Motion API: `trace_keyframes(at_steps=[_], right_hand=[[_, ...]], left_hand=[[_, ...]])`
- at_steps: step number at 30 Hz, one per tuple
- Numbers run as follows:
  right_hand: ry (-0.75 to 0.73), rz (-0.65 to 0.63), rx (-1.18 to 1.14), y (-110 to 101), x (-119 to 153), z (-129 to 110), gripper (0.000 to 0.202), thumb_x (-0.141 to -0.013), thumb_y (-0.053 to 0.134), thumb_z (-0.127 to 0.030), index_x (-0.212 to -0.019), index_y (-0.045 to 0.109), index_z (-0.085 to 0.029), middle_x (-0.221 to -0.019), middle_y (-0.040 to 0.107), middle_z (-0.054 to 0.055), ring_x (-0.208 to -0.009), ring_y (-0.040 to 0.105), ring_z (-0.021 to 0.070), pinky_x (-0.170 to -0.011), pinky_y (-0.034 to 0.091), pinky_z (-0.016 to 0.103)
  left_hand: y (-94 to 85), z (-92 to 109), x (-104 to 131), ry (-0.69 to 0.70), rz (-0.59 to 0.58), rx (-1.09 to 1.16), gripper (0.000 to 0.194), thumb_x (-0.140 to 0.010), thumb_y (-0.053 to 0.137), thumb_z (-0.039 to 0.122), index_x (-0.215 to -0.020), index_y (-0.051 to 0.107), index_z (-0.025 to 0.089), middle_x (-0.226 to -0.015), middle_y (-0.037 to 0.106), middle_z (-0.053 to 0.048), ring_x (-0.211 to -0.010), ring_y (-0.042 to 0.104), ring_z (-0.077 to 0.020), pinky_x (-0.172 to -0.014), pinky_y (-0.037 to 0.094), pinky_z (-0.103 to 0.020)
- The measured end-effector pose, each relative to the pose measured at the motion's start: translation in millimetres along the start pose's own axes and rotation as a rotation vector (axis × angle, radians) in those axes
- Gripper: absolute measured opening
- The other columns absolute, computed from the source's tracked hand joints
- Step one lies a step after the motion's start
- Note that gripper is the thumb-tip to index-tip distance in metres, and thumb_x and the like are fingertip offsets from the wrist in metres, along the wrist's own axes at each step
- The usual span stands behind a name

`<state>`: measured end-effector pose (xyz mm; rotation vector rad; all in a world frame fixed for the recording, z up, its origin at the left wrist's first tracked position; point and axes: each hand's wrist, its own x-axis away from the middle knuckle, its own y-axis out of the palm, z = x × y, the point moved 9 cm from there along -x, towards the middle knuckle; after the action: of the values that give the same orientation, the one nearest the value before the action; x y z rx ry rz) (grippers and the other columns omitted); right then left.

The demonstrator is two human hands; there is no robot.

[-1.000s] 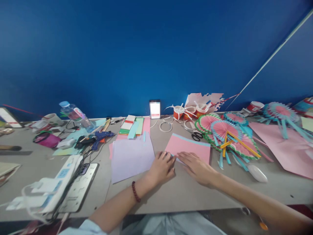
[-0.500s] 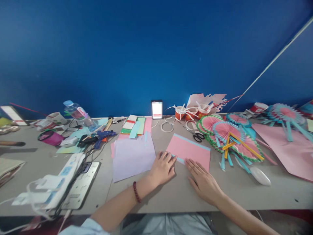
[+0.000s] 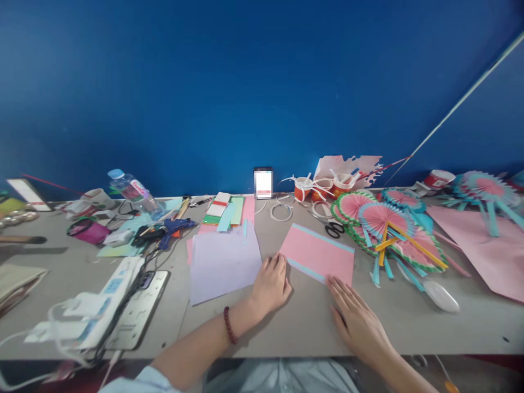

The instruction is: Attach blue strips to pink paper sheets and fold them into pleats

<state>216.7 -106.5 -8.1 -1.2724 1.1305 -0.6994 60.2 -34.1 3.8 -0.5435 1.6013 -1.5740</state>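
Note:
A pink sheet (image 3: 317,251) with light blue strips along its upper and lower long edges lies on the grey table. My left hand (image 3: 270,281) rests at the sheet's lower left corner, its fingers bent and pressed together; whether anything is under them is hidden. Near the lower right edge, my right hand (image 3: 358,316) lies flat with its fingertips on the paper and its thumb apart. A lavender sheet (image 3: 225,267) is just left of my left hand.
Black-handled scissors (image 3: 333,228) and pleated paper fans (image 3: 385,221) lie to the right, with a white mouse (image 3: 441,296) in front. Leftward are a phone (image 3: 139,311), a power strip (image 3: 118,289), a blue glue gun (image 3: 174,229) and a bottle (image 3: 135,191). Red cups (image 3: 321,189) stand behind.
My right hand has slid right and slightly down along the sheet's lower edge. My left hand has drawn back a little leftward, its fingers more bent, and more of the lower blue strip shows.

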Motion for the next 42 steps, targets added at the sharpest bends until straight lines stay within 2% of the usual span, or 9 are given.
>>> trace_keyframes(at_steps=[5, 10, 13, 16, 19, 22, 26, 34, 42], right_hand=[[-0.018, -0.05, -0.017, 3.6, -3.5, 5.2, 0.063, -0.09, 0.037, -0.027, -0.148, 0.013, -0.019, -0.144, 0.038, 0.008, -0.132, 0.037, 0.0231, -0.105, 0.04, 0.042], [-0.007, -0.109, -0.048, 6.1, -21.1, 18.9, 0.053, -0.092, 0.037, -0.029, -0.143, 0.03, -0.018, -0.142, 0.042, 0.008, -0.132, 0.037, 0.0227, -0.107, 0.036, 0.044], [-0.01, -0.12, -0.092, 5.2, -33.4, 23.1, 0.049, -0.092, 0.036, -0.028, -0.14, 0.036, -0.018, -0.141, 0.044, 0.008, -0.131, 0.038, 0.0219, -0.108, 0.035, 0.044], [-0.026, -0.107, -0.125, 3.4, -40.3, 22.5, 0.047, -0.092, 0.038, -0.029, -0.137, 0.041, -0.018, -0.139, 0.046, 0.01, -0.13, 0.041, 0.0224, -0.106, 0.038, 0.043], [-0.029, -0.081, -0.13, 3.1, -40.0, 19.7, 0.046, -0.091, 0.04, -0.03, -0.135, 0.043, -0.018, -0.137, 0.048, 0.01, -0.128, 0.043, 0.0232, -0.105, 0.04, 0.044], [-0.037, -0.061, -0.135, 4.6, -36.1, 14.5, 0.045, -0.09, 0.041, -0.028, -0.134, 0.044, -0.019, -0.137, 0.049, 0.009, -0.128, 0.044, 0.0235, -0.104, 0.041, 0.044], [-0.054, -0.035, -0.154, 3.8, -33.8, 10.3, 0.045, -0.089, 0.043, -0.028, -0.133, 0.046, -0.02, -0.136, 0.05, 0.009, -0.126, 0.045, 0.0237, -0.103, 0.041, 0.043], [-0.09, -0.068, -0.237, -9.3, -48.6, 6.9, 0.034, -0.088, 0.046, -0.029, -0.119, 0.059, -0.023, -0.127, 0.059, 0.008, -0.12, 0.051, 0.0255, -0.1, 0.043, 0.043], [-0.033, -0.073, -0.403, -27.9, -103.8, 4.7, 0.025, -0.09, 0.043, -0.028, -0.098, 0.066, -0.022, -0.099, 0.07, 0.007, -0.092, 0.064, 0.0213, -0.082, 0.05, 0.036]], left_hand=[[-5.6, -1.4, -3.9, 0.017, 0.026, 0.017, 0.044, -0.081, 0.044, 0.024, -0.121, 0.051, 0.008, -0.12, 0.055, -0.016, -0.113, 0.047, -0.0285, -0.096, 0.037, -0.043], [-22.2, -15.1, -9.4, 0.039, 0.069, 0.045, 0.033, -0.086, 0.04, 0.019, -0.116, 0.054, 0.016, -0.101, 0.061, -0.009, -0.09, 0.055, -0.0222, -0.079, 0.044, -0.037], [-35.8, -45.0, -13.7, -0.037, 0.129, 0.01, 0.028, -0.089, 0.038, 0.018, -0.111, 0.056, 0.019, -0.098, 0.061, -0.007, -0.084, 0.057, -0.0203, -0.074, 0.044, -0.035], [-49.7, -91.3, -15.1, -0.197, 0.214, -0.044, 0.024, -0.09, 0.04, 0.02, -0.107, 0.057, 0.019, -0.098, 0.061, -0.008, -0.086, 0.057, -0.0209, -0.076, 0.044, -0.035], [-51.8, -131.8, -13.8, -0.323, 0.227, -0.075, 0.019, -0.088, 0.047, 0.024, -0.101, 0.06, 0.02, -0.098, 0.061, -0.008, -0.087, 0.057, -0.022, -0.075, 0.045, -0.034], [-45.7, -151.7, -12.6, -0.358, 0.209, -0.079, 0.014, -0.085, 0.053, 0.027, -0.093, 0.062, 0.019, -0.096, 0.06, -0.008, -0.088, 0.056, -0.0231, -0.076, 0.045, -0.034], [-38.7, -161.1, -10.9, -0.396, 0.21, -0.044, 0.012, -0.086, 0.052, 0.024, -0.085, 0.062, 0.019, -0.094, 0.06, -0.007, -0.089, 0.055, -0.0225, -0.077, 0.045, -0.033], [-35.9, -164.2, -11.3, -0.404, 0.183, -0.086, 0.024, -0.088, 0.043, 0.017, -0.072, 0.061, 0.019, -0.085, 0.058, -0.006, -0.081, 0.055, -0.0199, -0.071, 0.042, -0.031], [-29.0, -161.3, -12.9, -0.329, 0.116, -0.141, 0.024, -0.084, 0.04, 0.006, -0.072, 0.057, 0.019, -0.08, 0.058, -0.007, -0.082, 0.053, -0.0226, -0.069, 0.041, -0.032]])
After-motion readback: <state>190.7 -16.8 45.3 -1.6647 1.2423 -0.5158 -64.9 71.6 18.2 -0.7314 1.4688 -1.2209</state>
